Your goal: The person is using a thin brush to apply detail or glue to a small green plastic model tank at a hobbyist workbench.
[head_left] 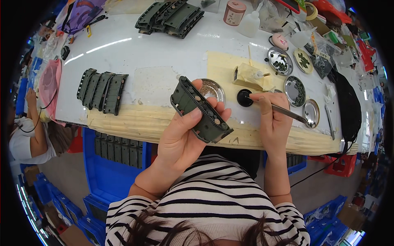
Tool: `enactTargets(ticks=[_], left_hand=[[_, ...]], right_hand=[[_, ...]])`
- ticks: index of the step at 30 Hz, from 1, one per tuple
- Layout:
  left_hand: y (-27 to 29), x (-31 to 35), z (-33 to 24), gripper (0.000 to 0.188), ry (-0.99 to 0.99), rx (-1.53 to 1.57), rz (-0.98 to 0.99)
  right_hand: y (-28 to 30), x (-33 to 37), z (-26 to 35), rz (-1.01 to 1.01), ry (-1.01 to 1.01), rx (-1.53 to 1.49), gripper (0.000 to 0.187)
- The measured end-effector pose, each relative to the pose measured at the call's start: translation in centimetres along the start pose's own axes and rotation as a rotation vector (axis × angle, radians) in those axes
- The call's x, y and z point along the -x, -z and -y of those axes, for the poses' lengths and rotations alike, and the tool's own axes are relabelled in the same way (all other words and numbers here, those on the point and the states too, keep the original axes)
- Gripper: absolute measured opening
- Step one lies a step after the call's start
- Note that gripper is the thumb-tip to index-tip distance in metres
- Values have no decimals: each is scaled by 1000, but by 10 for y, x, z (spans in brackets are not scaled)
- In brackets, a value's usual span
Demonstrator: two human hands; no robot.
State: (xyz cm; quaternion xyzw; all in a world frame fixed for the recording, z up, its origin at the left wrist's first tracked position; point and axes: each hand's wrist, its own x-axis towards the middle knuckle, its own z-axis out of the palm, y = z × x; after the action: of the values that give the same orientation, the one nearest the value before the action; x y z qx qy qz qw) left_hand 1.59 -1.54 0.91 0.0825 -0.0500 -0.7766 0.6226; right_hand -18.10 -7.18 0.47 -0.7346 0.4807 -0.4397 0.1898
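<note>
My left hand (176, 131) is wrapped round a dark green model tank hull (197, 108), held tilted above the table's front edge. Small round tan spots and a row of dark wheels show along its side. In my right hand (274, 119) I grip metal tweezers (289, 113). Their tip end reaches a small black round pot (245, 98); whether it touches what is inside I cannot tell. Behind the left hand's fingers, a metal dish of small brown pieces (213, 89) is partly hidden.
Similar green hulls stand in rows at left (102, 91) and at the back (169, 18). Metal dishes (295, 91) with small green parts, a taped block (252, 76) and a black bag (347, 110) lie right. A blue crate (117, 180) sits below; another person (35, 135) works far left.
</note>
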Motion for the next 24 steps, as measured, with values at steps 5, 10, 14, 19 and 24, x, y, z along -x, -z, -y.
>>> enactTargets(ticks=[5,10,14,19,24], left_hand=[[-3,7,-3,46,-32,-186,-87],[-8,6,-5,42,-76,-277,-195],[-13,4,-7,42,-81,-261,-242],[-17,1,-9,43,-83,-310,-283],[-17,-1,-4,43,-67,-346,-290]], right_hand=[[-2,0,-1,-11,44,28,12],[-2,0,0,-12,57,41,12],[2,0,2,-56,99,3,14],[17,9,27,-61,241,-268,24],[8,15,43,101,305,-536,22]])
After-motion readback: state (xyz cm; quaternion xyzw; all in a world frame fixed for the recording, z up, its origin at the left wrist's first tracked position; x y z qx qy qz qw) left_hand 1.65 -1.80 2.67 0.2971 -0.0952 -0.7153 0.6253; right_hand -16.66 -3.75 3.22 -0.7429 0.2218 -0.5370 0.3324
